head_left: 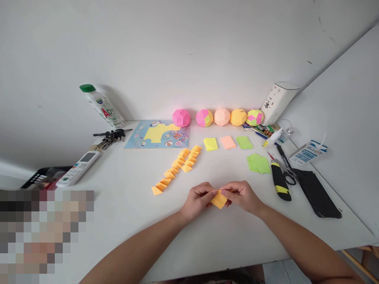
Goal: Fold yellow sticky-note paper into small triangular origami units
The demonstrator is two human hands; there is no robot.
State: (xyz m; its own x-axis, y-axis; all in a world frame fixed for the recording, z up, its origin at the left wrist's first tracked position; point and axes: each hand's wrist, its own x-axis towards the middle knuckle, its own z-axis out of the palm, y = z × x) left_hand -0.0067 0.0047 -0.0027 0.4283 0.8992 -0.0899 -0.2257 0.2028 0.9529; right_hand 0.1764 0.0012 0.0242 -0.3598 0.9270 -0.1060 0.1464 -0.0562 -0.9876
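An orange paper piece (219, 200) is pinched between both hands near the table's front middle, one corner pointing down toward me. My left hand (199, 200) grips its left side with thumb and fingers. On its right side, my right hand (243, 198) holds it the same way, the thumbs close together on top. Folded orange paper units (171, 174) lie in two slanting rows to the left beyond my hands. Beyond them stand square pads of yellow (210, 144), pink (227, 142) and green (244, 142) paper, with loose green sheets (258, 163) to their right.
Several paper balls (222, 117) line the wall beside a blue picture sheet (137, 136). At left are a bottle (103, 108), keys (111, 136) and a remote (78, 169). At right are a cutter (280, 181), scissors (288, 177), a glue bottle (272, 138), a carton (308, 152) and a black case (318, 194).
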